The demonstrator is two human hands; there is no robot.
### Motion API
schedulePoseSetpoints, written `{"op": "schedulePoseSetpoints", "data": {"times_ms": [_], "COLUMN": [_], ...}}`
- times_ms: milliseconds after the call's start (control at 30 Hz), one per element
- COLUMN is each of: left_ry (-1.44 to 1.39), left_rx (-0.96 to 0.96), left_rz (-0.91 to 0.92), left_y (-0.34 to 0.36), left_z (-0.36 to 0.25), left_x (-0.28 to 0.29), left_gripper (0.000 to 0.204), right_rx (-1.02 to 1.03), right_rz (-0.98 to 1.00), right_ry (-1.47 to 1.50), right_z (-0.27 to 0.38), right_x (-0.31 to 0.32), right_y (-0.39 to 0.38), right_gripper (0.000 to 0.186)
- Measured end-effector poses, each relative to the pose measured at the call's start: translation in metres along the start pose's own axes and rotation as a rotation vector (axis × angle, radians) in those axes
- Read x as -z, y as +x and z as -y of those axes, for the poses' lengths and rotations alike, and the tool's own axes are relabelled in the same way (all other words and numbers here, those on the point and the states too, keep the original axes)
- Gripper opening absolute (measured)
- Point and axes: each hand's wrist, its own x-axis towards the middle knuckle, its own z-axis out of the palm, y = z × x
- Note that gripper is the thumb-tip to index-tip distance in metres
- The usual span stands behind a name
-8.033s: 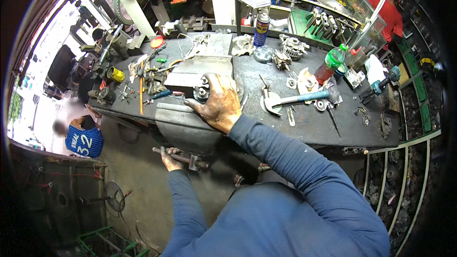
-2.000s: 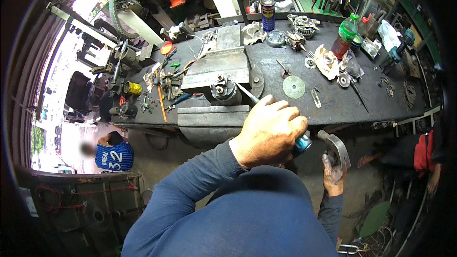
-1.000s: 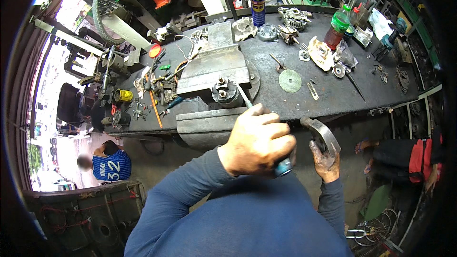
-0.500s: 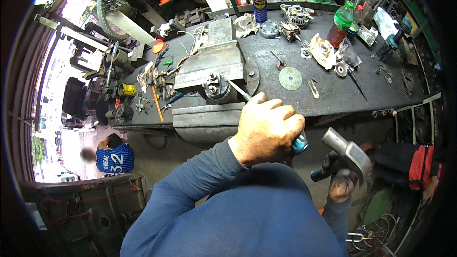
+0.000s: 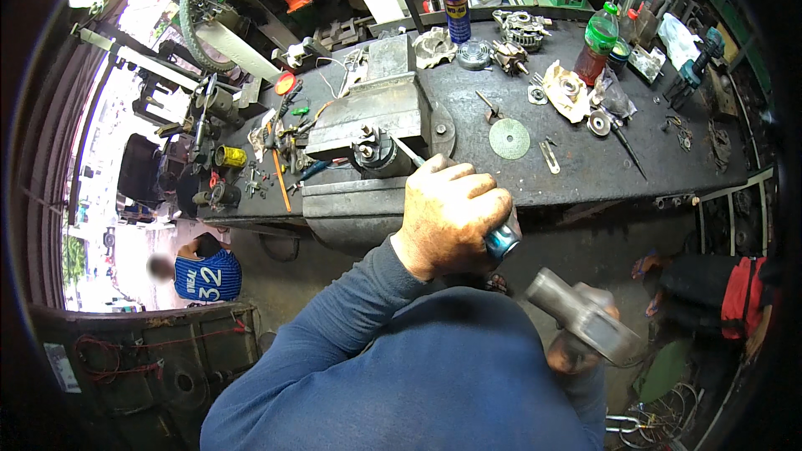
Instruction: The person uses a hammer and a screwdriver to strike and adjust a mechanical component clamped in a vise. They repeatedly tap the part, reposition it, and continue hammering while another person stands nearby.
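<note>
My left hand (image 5: 447,215) is closed around the blue-tipped handle of a screwdriver (image 5: 505,240). The metal shaft slants up and left to a dark cylindrical part (image 5: 380,157) with a threaded stud, gripped at the front of the bench vise (image 5: 368,117). My hand hides most of the handle, and whether the tip touches the part is hard to tell. Lower right, my right hand (image 5: 571,357) grips a hammer (image 5: 576,309), slightly blurred. The hammer's head is apart from the handle end and faces up and left; its own handle is mostly hidden.
On the dark workbench (image 5: 585,171) lie a green disc (image 5: 510,139), alternator parts (image 5: 522,31), a spray can (image 5: 457,12) and a bottle of dark liquid (image 5: 596,46). Loose tools and a yellow can (image 5: 230,157) sit left. One person (image 5: 206,271) is at left, another (image 5: 710,292) at right.
The hammer in my right hand has moved down and left, its head turning more toward the screwdriver. My left hand with the screwdriver has shifted slightly left.
</note>
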Motion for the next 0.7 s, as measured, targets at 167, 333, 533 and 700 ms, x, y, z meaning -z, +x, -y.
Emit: {"op": "schedulePoseSetpoints", "data": {"times_ms": [167,333,533,700], "left_ry": [-0.006,-0.057,-0.23,-0.325], "left_rx": [0.033,0.012,-0.239,-0.227], "left_rz": [-0.042,0.027,0.237,0.191], "left_y": [0.001,0.009,-0.024,-0.027], "left_z": [-0.001,-0.003,0.026,0.017], "left_x": [0.0,0.015,0.042,0.066], "left_gripper": [0.028,0.026,0.035,0.034], "right_rx": [0.093,-0.217,-0.305,-0.365], "right_rz": [0.131,-0.157,-0.051,-0.072], "right_ry": [-0.032,0.369,0.292,0.211], "right_z": [0.002,-0.008,-0.015,-0.055], "right_x": [0.0,0.013,0.026,0.043], "right_y": [0.021,0.007,0.02,-0.01], "right_gripper": [0.07,0.052,0.065,0.065]}}
